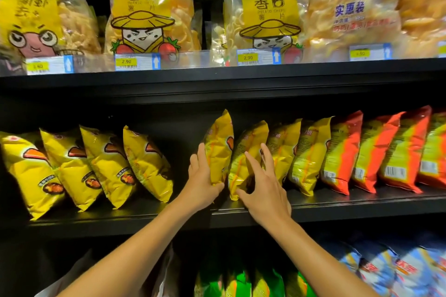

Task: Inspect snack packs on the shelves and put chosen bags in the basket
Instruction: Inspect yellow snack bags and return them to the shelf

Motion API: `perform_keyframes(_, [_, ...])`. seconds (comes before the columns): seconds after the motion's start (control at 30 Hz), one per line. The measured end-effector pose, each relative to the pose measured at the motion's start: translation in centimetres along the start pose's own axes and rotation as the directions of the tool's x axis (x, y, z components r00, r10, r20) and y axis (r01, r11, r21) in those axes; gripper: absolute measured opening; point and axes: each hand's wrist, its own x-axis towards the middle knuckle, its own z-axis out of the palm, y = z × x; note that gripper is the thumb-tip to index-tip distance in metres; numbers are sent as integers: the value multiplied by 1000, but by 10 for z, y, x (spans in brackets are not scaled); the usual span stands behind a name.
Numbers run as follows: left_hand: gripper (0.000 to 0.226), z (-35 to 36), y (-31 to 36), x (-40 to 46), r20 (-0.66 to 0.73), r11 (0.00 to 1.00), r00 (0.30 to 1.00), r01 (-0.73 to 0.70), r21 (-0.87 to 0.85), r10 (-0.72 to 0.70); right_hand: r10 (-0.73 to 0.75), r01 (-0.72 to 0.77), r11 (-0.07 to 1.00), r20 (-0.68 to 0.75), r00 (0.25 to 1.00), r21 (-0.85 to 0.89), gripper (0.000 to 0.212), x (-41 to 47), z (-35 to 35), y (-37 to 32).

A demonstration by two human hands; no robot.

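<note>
Labels: clear bags (142, 7) read "POTATO CHIPS"; tags (126, 61) read 2.90
Left hand (201, 182): grasps yellow bag (219, 147), upright on middle shelf (337, 210)
Right hand (264, 190): fingers spread, released, touching next bag (246, 152)
Shelving: black, dim aisle

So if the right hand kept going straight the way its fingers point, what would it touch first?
Probably the crinkly yellow foil snack bag right in front of the right hand; its fingertips look nearly on it already, though depth is unclear.
</note>
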Motion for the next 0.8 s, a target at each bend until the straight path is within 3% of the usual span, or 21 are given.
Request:
perform_keyframes(0.1, [109,-4,1,12,-33,999,999,35,22,-34,-22,22,1000,-18,1000,1,96,-1,1,2])
perform_keyframes(0.27, [99,6,-5,12,124,998,991,52,32,-55,-53,53,999,-65,997,-3,92,-1,4,5])
perform_keyframes(0.47, [104,9,-8,12,107,1000,994,11,13,-12,-60,58,998,-114,992,-20,90,0,10,7])
perform_keyframes(0.67, [124,1,-8,6,106,998,994,21,55,-27,-38,34,999,-110,993,-37,88,-2,6,6])
perform_keyframes(0.8, [125,-15,-6,-8,94,995,992,-85,49,80,-31,31,999,-107,994,-8,87,-4,2,5])
